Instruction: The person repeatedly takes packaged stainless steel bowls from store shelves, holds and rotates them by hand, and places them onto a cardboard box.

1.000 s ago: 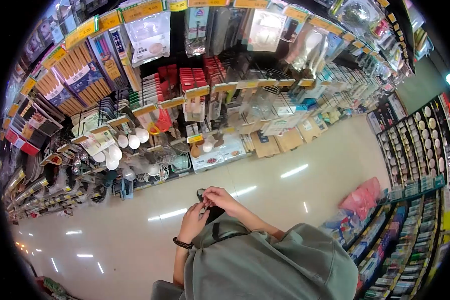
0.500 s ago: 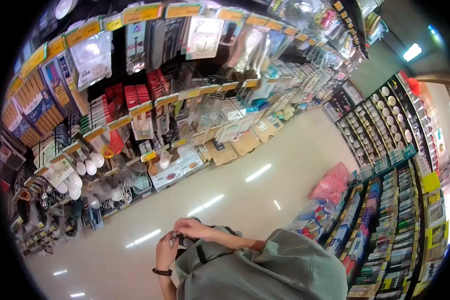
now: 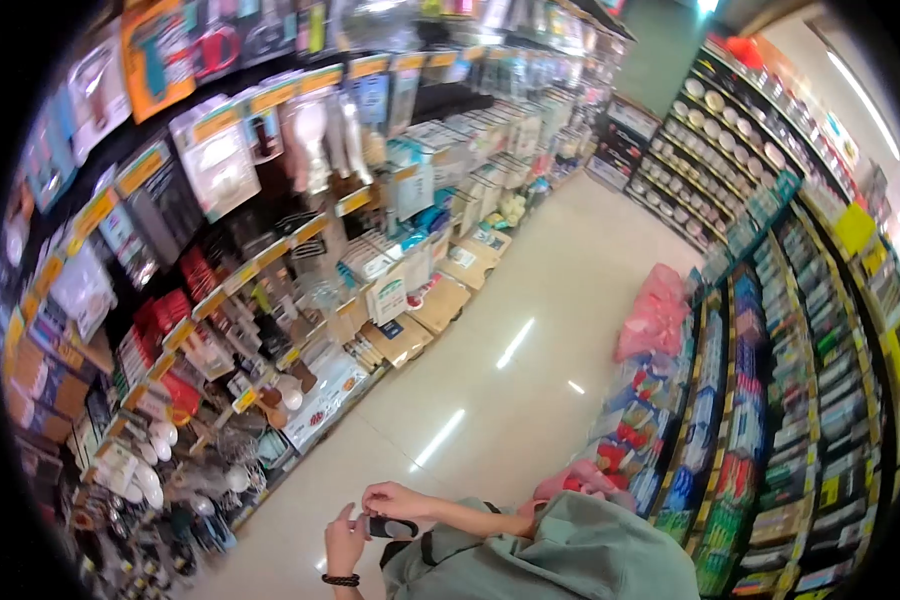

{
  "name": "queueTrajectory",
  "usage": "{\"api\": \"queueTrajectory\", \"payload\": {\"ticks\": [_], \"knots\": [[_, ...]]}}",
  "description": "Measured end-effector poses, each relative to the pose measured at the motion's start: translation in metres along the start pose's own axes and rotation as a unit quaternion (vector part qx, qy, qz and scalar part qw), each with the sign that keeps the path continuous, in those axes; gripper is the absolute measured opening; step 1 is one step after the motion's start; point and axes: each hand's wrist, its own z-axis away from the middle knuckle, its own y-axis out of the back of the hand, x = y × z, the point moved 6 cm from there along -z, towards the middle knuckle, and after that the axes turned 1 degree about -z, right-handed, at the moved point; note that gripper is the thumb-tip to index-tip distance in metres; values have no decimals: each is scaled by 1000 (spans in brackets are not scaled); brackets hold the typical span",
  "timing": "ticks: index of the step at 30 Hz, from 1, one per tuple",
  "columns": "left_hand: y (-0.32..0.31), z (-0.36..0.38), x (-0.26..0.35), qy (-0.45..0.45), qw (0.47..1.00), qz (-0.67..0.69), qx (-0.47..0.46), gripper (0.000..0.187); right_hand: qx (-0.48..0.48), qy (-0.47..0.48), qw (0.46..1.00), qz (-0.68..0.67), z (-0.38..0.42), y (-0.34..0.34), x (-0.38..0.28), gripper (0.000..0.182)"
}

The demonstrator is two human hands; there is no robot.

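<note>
My left hand (image 3: 343,543), with a dark beaded band on its wrist, is at the bottom centre, its fingers bent and close together. My right hand (image 3: 392,499) reaches in from the right, its fingers curled near the left fingertips. A small dark grey and black object (image 3: 392,527) shows just below my right hand, beside the left fingers. Whether it is held or lies beyond the hands I cannot tell. What the fingertips pinch is too small to make out.
Shelves of hanging kitchen utensils (image 3: 220,290) run along the left. Stocked shelves (image 3: 770,420) line the right, with a pink plastic bag (image 3: 655,312) beside them. A glossy tiled floor (image 3: 540,330) lies between, and round items fill a rack (image 3: 710,150) at the back.
The view has turned, and the shelves on the left look more steeply slanted. Both hands appear lower. The dark grey and black object shows more clearly beside the fingers.
</note>
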Motion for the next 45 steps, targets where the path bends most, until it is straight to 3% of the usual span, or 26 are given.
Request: {"api": "queueTrajectory", "payload": {"ticks": [4, 5, 6, 8, 9, 11, 14, 18, 21, 24, 27, 30, 31, 33, 35, 38, 39, 42, 45], "knots": [[-76, -8, 66, -60, 992, -57, -94, 26, 81, 12, 997, -11, 66, 45, -42, 18], [-110, -8, 100, -200, 971, -82, -100, 26, 139, 43, 989, 21, 88, 71, -42, 21], [-123, 4, 136, -250, 958, -86, -109, 25, 159, 55, 986, 8, 105, 86, -35, 22], [-156, 8, 149, -303, 936, -86, -155, 29, 198, 73, 977, -17, 124, 110, -23, 24], [-171, 9, 160, -226, 942, -105, -226, 32, 203, 0, 978, -37, 143, 116, -30, 28], [-189, 15, 182, -63, 923, -141, -353, 37, 244, 38, 968, -53, 165, 131, -32, 30], [-197, 23, 202, -303, 925, -86, -212, 43, 295, 78, 951, -49, 187, 143, -40, 31], [-190, 27, 209, -324, 937, -57, -118, 26, 259, 86, 962, -3, 194, 150, -24, 31], [-195, 24, 189, -129, 966, -10, -223, 23, 211, 6, 976, -56, 206, 139, -18, 31], [-197, 30, 175, -238, 948, -66, -199, 25, 204, 27, 977, -52, 207, 127, -30, 32], [-201, 36, 166, -280, 922, -145, -225, 31, 265, 211, 941, -19, 188, 130, -18, 34], [-208, 37, 137, -240, 871, -282, -322, 37, 277, 117, 953, 19, 194, 133, -32, 35], [-209, 39, 128, -186, 858, -306, -369, 42, 273, 128, 953, -18, 193, 133, -29, 34], [-202, 46, 128, -167, 884, -289, -328, 42, 263, 148, 949, -92, 190, 135, -22, 33], [-196, 48, 127, -155, 902, -257, -309, 44, 278, 130, 950, -59, 186, 135, -20, 34], [-188, 55, 134, -274, 916, -189, -225, 36, 267, 110, 957, 1, 183, 129, -21, 36], [-187, 55, 132, -238, 927, -193, -218, 36, 257, 105, 961, 23, 183, 126, -25, 36], [-180, 62, 138, -139, 939, -206, -238, 36, 210, 65, 970, -101, 178, 112, -28, 36], [-188, 66, 101, -172, 946, -171, -217, 36, 223, 80, 971, 16, 163, 101, -26, 35]]}}
